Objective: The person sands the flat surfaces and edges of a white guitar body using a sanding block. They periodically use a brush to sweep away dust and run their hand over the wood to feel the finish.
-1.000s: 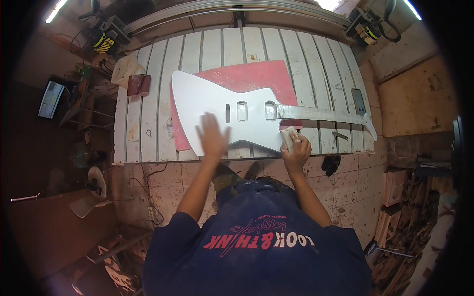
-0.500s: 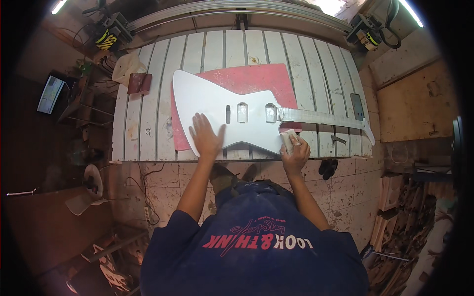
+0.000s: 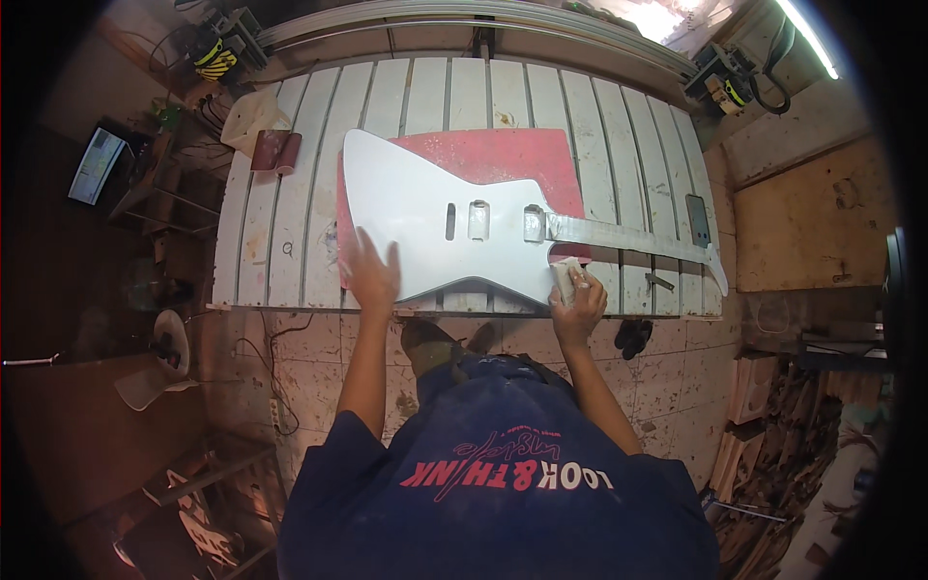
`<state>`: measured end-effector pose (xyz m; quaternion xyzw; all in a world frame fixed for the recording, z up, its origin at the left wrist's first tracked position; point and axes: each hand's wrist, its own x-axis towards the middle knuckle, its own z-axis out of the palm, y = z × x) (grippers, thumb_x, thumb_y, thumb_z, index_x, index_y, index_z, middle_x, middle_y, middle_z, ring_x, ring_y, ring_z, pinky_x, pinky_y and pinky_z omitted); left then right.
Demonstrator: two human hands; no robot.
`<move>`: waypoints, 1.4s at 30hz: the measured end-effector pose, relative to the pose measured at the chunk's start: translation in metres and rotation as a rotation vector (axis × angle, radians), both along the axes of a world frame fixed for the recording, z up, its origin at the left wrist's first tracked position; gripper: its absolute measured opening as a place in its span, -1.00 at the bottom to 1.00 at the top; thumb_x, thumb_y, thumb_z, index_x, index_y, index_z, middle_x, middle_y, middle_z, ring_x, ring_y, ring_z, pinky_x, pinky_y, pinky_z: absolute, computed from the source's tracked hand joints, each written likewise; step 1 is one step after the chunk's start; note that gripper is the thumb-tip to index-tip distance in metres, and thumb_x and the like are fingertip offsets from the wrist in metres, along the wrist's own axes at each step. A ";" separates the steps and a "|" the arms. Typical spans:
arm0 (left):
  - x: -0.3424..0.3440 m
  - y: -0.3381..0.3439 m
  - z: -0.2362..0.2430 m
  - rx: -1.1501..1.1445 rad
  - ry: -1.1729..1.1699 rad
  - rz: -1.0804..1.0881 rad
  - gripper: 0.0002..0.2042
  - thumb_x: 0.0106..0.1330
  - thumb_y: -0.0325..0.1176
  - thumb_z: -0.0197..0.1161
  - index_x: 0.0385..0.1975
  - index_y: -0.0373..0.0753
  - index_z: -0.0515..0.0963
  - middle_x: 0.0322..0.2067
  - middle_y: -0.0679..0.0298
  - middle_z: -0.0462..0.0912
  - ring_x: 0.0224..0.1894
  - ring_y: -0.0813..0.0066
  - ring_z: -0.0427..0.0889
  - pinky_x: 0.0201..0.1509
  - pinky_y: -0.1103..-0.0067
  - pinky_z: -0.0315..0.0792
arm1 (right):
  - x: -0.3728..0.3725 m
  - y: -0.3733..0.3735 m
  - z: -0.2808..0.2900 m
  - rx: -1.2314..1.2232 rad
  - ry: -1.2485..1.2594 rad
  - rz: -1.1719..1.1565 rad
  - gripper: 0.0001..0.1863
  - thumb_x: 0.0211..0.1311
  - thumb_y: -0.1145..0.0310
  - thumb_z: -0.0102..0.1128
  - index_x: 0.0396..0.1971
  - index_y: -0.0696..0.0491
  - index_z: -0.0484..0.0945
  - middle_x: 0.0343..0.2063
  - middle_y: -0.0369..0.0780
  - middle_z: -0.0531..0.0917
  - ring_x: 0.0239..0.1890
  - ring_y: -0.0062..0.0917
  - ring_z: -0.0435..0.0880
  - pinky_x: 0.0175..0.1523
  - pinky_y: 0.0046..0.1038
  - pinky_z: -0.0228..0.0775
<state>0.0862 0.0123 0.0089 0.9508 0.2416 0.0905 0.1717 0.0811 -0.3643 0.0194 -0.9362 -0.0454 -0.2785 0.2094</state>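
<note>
A white, angular electric guitar body (image 3: pixel 425 213) lies flat on the bench, its cavities facing up. Its neck (image 3: pixel 628 237) is covered with pale tape and points right. My left hand (image 3: pixel 373 274) is at the body's lower left edge, fingers spread, slightly blurred and holding nothing. My right hand (image 3: pixel 582 307) grips a pale sanding block (image 3: pixel 565 275) against the lower right horn, close to where the neck joins. Under the body is a red mat (image 3: pixel 527 145), partly hidden by it.
The white slatted bench (image 3: pixel 300 213) has gaps between its boards. A dark red sandpaper roll (image 3: pixel 277 152) and a pale bag (image 3: pixel 253 121) sit at the left. A phone (image 3: pixel 697 220) and a small dark bar (image 3: pixel 660 281) lie near the neck. A metal rail (image 3: pixel 474 12) runs behind.
My left hand has slid left and down, from the guitar body's face to its edge. The right hand stays at the lower horn with the sanding block. The view has shifted slightly.
</note>
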 end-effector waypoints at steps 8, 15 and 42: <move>-0.006 -0.139 0.005 -0.026 0.020 -0.396 -0.09 0.44 0.18 0.18 0.60 -0.34 0.07 0.62 -0.02 0.05 0.68 0.02 -0.09 0.68 -0.03 -0.24 | -0.001 -0.001 -0.001 -0.007 0.011 -0.004 -0.42 -0.05 0.28 0.53 0.10 -0.09 0.67 0.04 -0.11 0.60 0.10 -0.11 0.57 0.22 -0.07 0.40; -0.026 -0.194 0.009 -0.081 -0.069 -0.893 -0.14 0.38 0.21 0.25 0.57 -0.14 0.19 0.58 0.16 0.19 0.63 0.14 0.07 0.64 -0.02 -0.04 | 0.001 0.003 -0.002 0.001 0.003 0.005 -0.45 -0.01 0.27 0.51 0.09 -0.07 0.68 0.04 -0.09 0.60 0.10 -0.10 0.57 0.23 -0.05 0.40; -0.020 0.009 -0.023 -0.279 -0.190 0.145 -0.07 0.37 0.25 0.30 0.49 -0.43 0.26 0.50 -0.14 0.30 0.57 -0.10 0.21 0.64 -0.03 -0.10 | 0.000 -0.002 -0.003 0.015 0.017 -0.002 -0.44 -0.04 0.30 0.51 0.08 -0.07 0.72 0.03 -0.10 0.61 0.11 -0.10 0.57 0.25 -0.06 0.40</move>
